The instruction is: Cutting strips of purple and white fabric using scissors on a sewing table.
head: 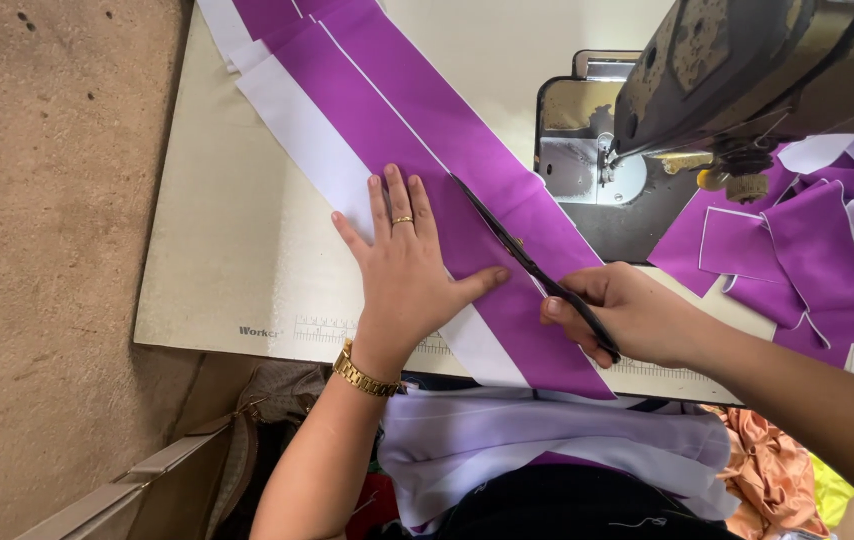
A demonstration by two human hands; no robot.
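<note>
A brown earthen floor (47, 250) fills the left of the head view, and beside it sits a pale cream worktop (217, 260) with a printed ruler scale along its near edge. Across that worktop runs a long purple fabric strip (467, 150), lying diagonally from the far left down to the near edge, with a white strip (297, 130) showing along its left side. The left hand (407, 270) lies flat on the fabric, fingers (397, 195) spread wide and pressing the cloth down, a gold ring on one finger and a gold watch (362, 372) at the wrist. Just to its right, the right hand (627, 312) grips black scissors (522, 250), fingers curled tight around the handles; the blades point away up the purple strip and rest on the cloth, close to the left thumb. Whether the blades are parted, I cannot tell.

On the far right stands a dark sewing machine (727, 70), its head overhanging the worktop, the metal needle plate (577, 165) below it. It crowds the right side of the strip. A heap of cut purple and white pieces (807, 250) lies under and beyond the machine, right by the right forearm. At the near edge, more white and lilac cloth (547, 430) bunches in the lap, with orange fabric (772, 465) to the right and a brown bag (277, 400) down at the left.
</note>
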